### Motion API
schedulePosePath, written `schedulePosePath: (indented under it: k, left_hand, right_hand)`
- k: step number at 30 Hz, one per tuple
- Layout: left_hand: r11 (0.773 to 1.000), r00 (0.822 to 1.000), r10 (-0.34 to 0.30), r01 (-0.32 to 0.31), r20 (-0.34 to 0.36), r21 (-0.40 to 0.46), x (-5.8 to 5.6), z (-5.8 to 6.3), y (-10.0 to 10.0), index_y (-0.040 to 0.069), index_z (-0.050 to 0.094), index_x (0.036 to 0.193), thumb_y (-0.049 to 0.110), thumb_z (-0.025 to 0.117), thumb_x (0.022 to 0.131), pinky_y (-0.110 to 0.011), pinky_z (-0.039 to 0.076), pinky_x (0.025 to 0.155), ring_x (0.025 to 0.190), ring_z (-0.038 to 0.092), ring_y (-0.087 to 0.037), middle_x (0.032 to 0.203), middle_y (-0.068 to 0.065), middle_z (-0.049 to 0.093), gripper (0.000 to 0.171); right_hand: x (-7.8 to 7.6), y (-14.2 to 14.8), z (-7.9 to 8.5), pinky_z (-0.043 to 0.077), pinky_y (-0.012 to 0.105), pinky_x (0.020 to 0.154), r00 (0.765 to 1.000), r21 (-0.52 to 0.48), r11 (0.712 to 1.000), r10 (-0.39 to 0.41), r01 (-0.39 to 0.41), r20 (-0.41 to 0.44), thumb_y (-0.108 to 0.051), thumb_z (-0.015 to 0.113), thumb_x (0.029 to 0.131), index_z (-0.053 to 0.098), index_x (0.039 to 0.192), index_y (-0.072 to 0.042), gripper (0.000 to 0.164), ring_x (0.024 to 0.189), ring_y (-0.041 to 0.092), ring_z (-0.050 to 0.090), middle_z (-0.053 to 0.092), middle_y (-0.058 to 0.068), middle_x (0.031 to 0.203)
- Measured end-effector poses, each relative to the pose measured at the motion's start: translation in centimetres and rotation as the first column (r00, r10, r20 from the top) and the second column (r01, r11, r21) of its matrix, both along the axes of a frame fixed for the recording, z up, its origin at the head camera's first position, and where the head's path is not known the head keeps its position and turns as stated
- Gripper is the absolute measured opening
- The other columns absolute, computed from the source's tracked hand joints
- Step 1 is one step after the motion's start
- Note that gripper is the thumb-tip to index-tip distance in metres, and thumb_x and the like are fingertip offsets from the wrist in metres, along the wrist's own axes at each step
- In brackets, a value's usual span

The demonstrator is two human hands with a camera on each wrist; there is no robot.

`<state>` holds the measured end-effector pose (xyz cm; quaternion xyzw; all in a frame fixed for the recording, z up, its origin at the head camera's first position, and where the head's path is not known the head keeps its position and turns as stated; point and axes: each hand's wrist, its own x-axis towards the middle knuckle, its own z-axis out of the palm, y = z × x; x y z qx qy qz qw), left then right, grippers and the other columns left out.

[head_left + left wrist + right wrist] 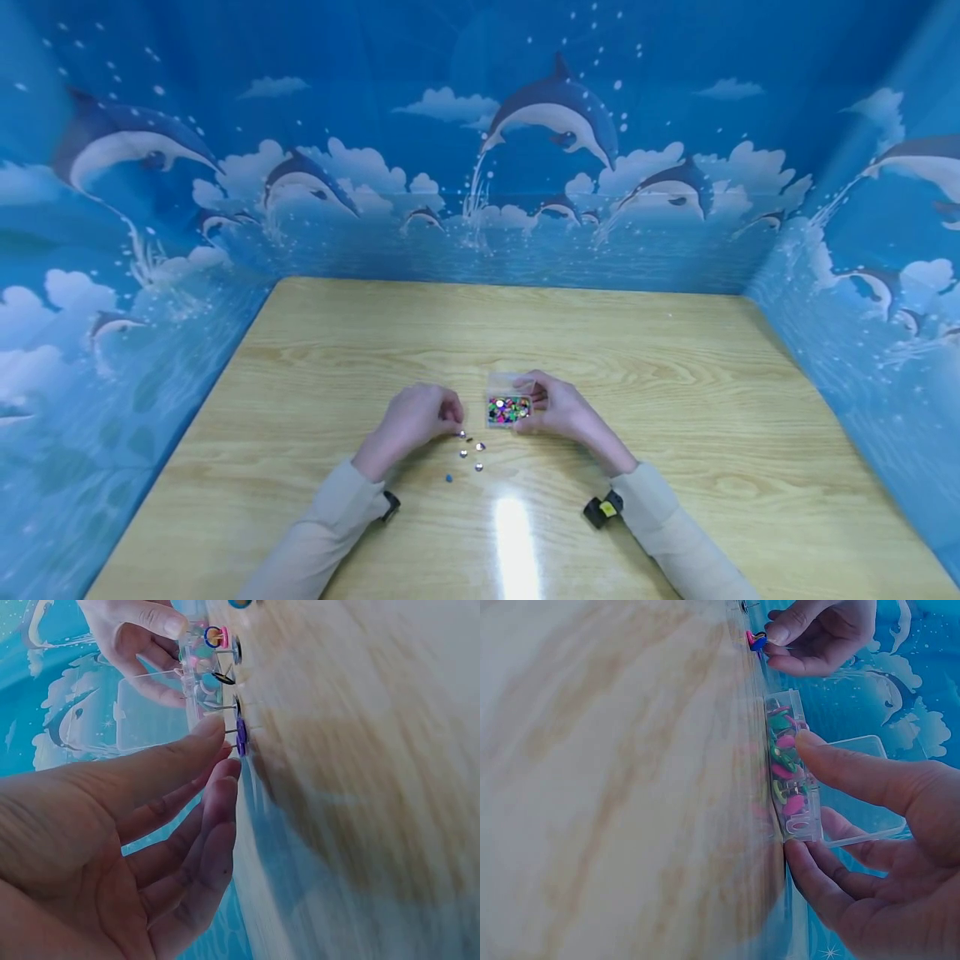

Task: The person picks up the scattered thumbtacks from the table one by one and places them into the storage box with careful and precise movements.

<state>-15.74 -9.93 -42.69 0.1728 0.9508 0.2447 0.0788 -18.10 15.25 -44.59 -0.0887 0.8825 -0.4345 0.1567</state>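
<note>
A small clear plastic box (pixel 488 412) of multicoloured thumbtacks (pixel 784 754) stands on the table with its lid (pixel 504 383) flipped back. My right hand (pixel 558 408) grips the box at its right side, thumb and fingers on opposite walls. Left of the box, my left hand (pixel 420 417) pinches a thumbtack (pixel 241 735) by thumb and forefinger, low over the tabletop; its head looks purple in the left wrist view. Several loose thumbtacks (pixel 479 467) lie in front of the left hand, mostly shiny heads in the head view. A small blue one (pixel 448 478) sits nearest me.
The wood-grain table (pixel 637 358) extends around both hands. Blue dolphin-print curtains (pixel 450 208) enclose its back and sides. A bright light reflection lies on the tabletop between the forearms. Dark straps sit on both wrists (pixel 602 508).
</note>
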Motion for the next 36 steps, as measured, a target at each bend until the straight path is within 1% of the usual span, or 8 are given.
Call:
schedulePosePath:
  k: [3,7,15,18,22,29,32,36]
  left_hand:
    - [1.000,1.000,0.014,-0.014,-0.005,-0.001,0.0,-0.1,0.0,0.021,0.070,0.077,0.017,0.086,0.079,-0.026,0.046,0.066,0.065,0.053,-0.007,0.070,0.010,0.062,0.016]
    - [1.000,0.999,0.015,-0.015,-0.035,-0.007,0.0,-0.1,0.1,0.020,0.071,0.077,0.017,0.085,0.080,-0.027,0.049,0.068,0.066,0.054,-0.007,0.071,0.010,0.063,0.014]
    - [1.000,0.997,-0.014,0.012,-0.081,-0.029,-0.1,-0.3,0.5,0.017,0.072,0.076,0.008,0.081,0.080,-0.026,0.052,0.067,0.065,0.056,-0.007,0.071,0.008,0.066,0.013]
    - [1.000,0.994,-0.021,0.019,-0.112,-0.025,-0.1,-0.2,0.8,0.016,0.073,0.076,0.006,0.080,0.080,-0.025,0.053,0.065,0.064,0.057,-0.007,0.071,0.006,0.067,0.013]
    - [1.000,0.990,-0.015,0.016,-0.143,0.003,-0.4,0.1,1.5,0.016,0.073,0.077,0.007,0.079,0.081,-0.023,0.052,0.062,0.062,0.057,-0.007,0.071,0.006,0.068,0.012]
    - [0.998,0.983,-0.029,0.040,-0.184,0.058,-1.0,0.8,3.3,0.017,0.075,0.082,0.011,0.078,0.086,-0.026,0.055,0.068,0.069,0.064,-0.008,0.079,0.004,0.073,0.007]
    - [0.996,0.978,-0.031,0.048,-0.204,0.081,-1.1,1.0,3.9,0.016,0.075,0.084,0.012,0.077,0.087,-0.023,0.055,0.066,0.071,0.066,-0.008,0.080,0.004,0.074,0.006]
    - [0.994,0.980,-0.018,0.040,-0.200,0.106,-1.2,1.0,4.4,0.015,0.075,0.086,0.014,0.077,0.089,-0.016,0.051,0.059,0.069,0.066,-0.007,0.082,0.002,0.075,0.004]
  right_hand:
    - [0.0,0.0,0.1,0.055,0.041,0.094,1.000,0.000,1.000,0.003,-0.003,0.000,-0.011,0.091,0.071,0.062,0.132,-0.012,0.068,0.102,0.024,0.062,0.061,0.009,0.113]
    - [0.0,0.1,0.1,0.055,0.041,0.093,1.000,0.001,1.000,0.006,-0.006,0.000,-0.011,0.091,0.071,0.062,0.132,-0.012,0.068,0.101,0.023,0.061,0.060,0.009,0.113]
    - [0.0,0.2,0.1,0.056,0.040,0.092,1.000,0.004,1.000,0.007,-0.007,-0.002,-0.011,0.091,0.071,0.062,0.132,-0.011,0.068,0.101,0.023,0.061,0.061,0.009,0.113]
    - [0.0,0.2,0.1,0.056,0.039,0.092,1.000,0.005,1.000,0.006,-0.006,-0.004,-0.012,0.091,0.071,0.062,0.132,-0.011,0.068,0.100,0.022,0.061,0.061,0.008,0.113]
    - [0.0,0.2,0.0,0.056,0.039,0.090,1.000,0.004,1.000,0.000,0.000,-0.005,-0.012,0.092,0.070,0.062,0.132,-0.011,0.068,0.099,0.022,0.060,0.061,0.008,0.112]
    - [0.1,0.2,0.1,0.056,0.040,0.093,1.000,-0.012,1.000,0.006,-0.006,-0.009,-0.010,0.091,0.071,0.062,0.132,-0.010,0.068,0.102,0.023,0.062,0.063,0.008,0.112]
    - [0.1,0.1,0.1,0.056,0.040,0.093,1.000,-0.006,1.000,0.009,-0.009,-0.012,-0.011,0.091,0.071,0.062,0.132,-0.010,0.068,0.103,0.023,0.062,0.063,0.009,0.112]
    - [0.0,0.1,0.1,0.056,0.041,0.092,1.000,-0.002,1.000,0.007,-0.007,-0.007,-0.012,0.091,0.071,0.061,0.133,-0.010,0.069,0.104,0.024,0.062,0.064,0.009,0.112]
